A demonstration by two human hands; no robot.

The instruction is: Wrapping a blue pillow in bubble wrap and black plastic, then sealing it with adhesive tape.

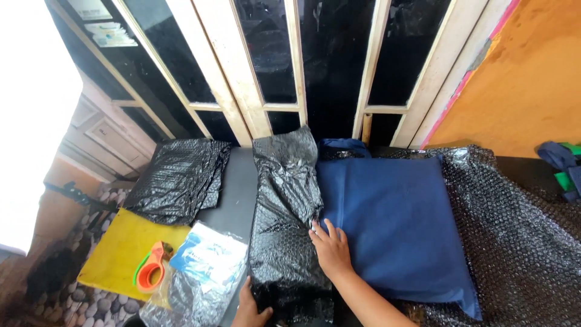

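Observation:
A blue fabric bag (pixel 402 227) lies flat on a sheet of black bubble wrap (pixel 520 236). A strip of the black bubble wrap (pixel 284 206) is folded over the bag's left edge. My right hand (pixel 330 247) rests flat on that left edge, fingers spread, touching both the blue fabric and the folded wrap. My left hand (pixel 249 306) grips the near lower end of the folded strip at the bottom of the view, partly cut off by the frame.
A stack of black bubble-wrap pieces (pixel 178 181) lies at the left. An orange and green tape dispenser (pixel 151 274) sits on a yellow board (pixel 118 248), beside clear plastic packets (pixel 206 257). Wooden-framed dark glass panels (pixel 272 60) stand behind; an orange wall (pixel 526 79) is right.

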